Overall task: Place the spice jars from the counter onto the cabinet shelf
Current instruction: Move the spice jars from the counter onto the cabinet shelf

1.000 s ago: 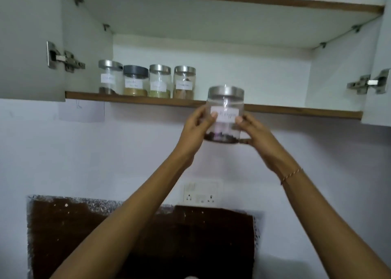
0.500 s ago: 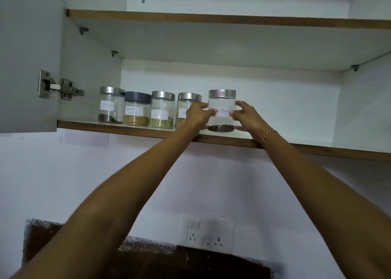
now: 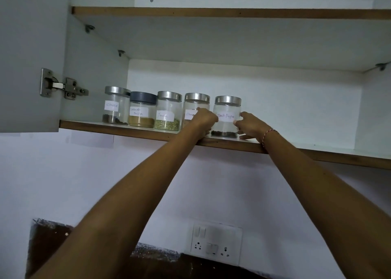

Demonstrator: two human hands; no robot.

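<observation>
The clear, steel-lidded "Black Pepper" jar (image 3: 226,118) stands on the brown-edged cabinet shelf (image 3: 131,130). Left hand (image 3: 204,121) and right hand (image 3: 249,125) flank it, curled fingers (image 3: 237,122) holding its sides.

Both forearms are bare, with no sleeves in view. The right wrist wears a thin red and white thread bracelet (image 3: 267,135), just below the right hand (image 3: 250,124). The left hand (image 3: 204,121) shows no ring or band.

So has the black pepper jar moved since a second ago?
Yes. The black pepper jar went up from below the shelf edge onto it, beside the cinnamon jar.
</observation>
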